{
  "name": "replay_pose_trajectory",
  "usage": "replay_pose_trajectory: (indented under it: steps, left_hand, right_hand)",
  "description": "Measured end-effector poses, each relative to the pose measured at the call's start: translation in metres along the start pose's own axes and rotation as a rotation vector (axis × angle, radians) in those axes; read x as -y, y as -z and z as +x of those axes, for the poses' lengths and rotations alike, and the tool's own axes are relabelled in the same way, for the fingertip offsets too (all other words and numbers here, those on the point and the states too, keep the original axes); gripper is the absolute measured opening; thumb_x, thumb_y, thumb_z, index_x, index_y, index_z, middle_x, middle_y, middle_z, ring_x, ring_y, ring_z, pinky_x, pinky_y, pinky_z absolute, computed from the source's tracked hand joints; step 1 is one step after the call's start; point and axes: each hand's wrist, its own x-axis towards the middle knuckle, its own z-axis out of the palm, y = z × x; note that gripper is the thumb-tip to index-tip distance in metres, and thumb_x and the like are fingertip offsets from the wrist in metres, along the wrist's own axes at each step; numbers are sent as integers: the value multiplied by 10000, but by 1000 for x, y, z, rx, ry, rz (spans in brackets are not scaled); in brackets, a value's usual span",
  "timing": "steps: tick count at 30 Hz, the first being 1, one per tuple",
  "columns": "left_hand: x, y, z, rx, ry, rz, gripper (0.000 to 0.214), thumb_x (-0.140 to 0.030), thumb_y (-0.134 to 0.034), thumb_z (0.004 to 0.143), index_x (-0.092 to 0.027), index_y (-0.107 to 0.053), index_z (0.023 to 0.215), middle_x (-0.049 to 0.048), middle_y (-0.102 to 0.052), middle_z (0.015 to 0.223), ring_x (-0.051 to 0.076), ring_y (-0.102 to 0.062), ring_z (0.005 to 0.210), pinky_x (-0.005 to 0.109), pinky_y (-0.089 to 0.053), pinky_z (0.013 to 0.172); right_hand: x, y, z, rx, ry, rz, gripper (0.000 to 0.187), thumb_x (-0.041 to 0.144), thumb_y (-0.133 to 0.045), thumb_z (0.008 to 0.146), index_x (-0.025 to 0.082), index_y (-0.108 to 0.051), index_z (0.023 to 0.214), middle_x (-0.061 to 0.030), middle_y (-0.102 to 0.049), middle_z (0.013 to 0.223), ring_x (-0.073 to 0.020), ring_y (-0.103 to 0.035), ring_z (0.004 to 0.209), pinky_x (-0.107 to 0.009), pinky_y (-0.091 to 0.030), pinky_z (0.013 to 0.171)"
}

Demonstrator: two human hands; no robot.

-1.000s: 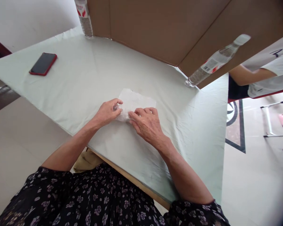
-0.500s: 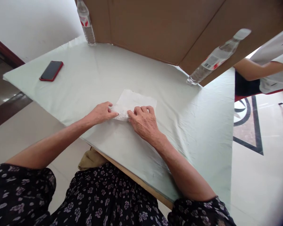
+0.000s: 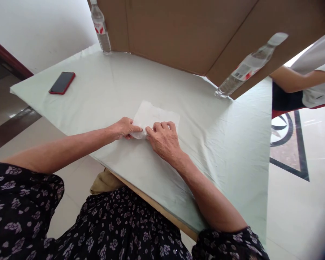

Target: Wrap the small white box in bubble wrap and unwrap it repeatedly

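Observation:
A thin white sheet [image 3: 155,113], like tissue or soft wrapping, lies on the table near its front edge. Its near side is folded over and looks crumpled and partly see-through. My left hand [image 3: 124,128] pinches the left end of that fold, thumb on top and fingertips underneath. On the right part of the fold rests my right hand [image 3: 164,141], its fingers curled and thumb pressed against the sheet. Whether anything lies inside the fold is hidden by my hands.
A cardboard panel [image 3: 173,32] stands along the back, with a water bottle [image 3: 101,32] upright at its left and another water bottle [image 3: 243,68] at its right. A phone [image 3: 62,83] lies on the cloth-covered table [image 3: 233,144]. Beyond the right edge shows a person's arm [image 3: 300,81].
My left hand has moved slightly right and closed its pinch on the end of the fold. The right hand stays almost in place. The view has shifted slightly.

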Motion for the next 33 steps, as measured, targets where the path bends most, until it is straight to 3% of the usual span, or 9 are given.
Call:
replay_pose_trajectory:
  steps: [5, 9, 20, 27, 33]
  left_hand:
    - [-5, -7, 4, -35, -94, 85, 194, -258, -738, 616, -202, -557, 574, 2, -567, 541, 137, -539, 505, 223, -395, 397]
    - [-13, -11, 2, -75, -77, 132, 191, -228, -715, 613, -200, -530, 569, 8, -564, 555, 142, -539, 530, 213, -383, 382]
    - [-27, -17, -1, 14, 92, -242, 105, -163, -654, 599, -189, -560, 639, 36, -625, 636, 170, -617, 614, 261, -490, 467]
    - [-29, -18, 2, 7, 46, -220, 162, -163, -667, 644, -201, -509, 649, 14, -604, 623, 164, -617, 625, 304, -547, 547]
    - [-36, -18, -4, 57, 34, -222, 136, -158, -652, 672, -186, -546, 591, 21, -599, 601, 152, -592, 573, 348, -569, 592]
  right_hand:
    - [0, -3, 0, -10, 10, -31, 207, 164, -492, 963, 202, -673, 1055, -100, -675, 961, -242, -472, 852, -423, -268, 876]
    - [0, -3, 0, 7, 7, -6, 227, 167, -474, 981, 179, -679, 1077, -106, -676, 972, -246, -483, 861, -423, -265, 886]
    - [2, -3, 0, -11, 6, -13, 273, 135, -415, 1000, 178, -669, 1088, -106, -674, 949, -247, -507, 864, -424, -270, 863]
    - [3, -2, 0, 0, 4, -12, 267, 135, -428, 992, 169, -663, 1113, -111, -687, 958, -258, -539, 881, -433, -281, 883]
    - [3, 16, -4, 55, -4, 65, 225, 179, -523, 954, 129, -626, 1148, -114, -718, 979, -256, -596, 879, -431, -268, 977]
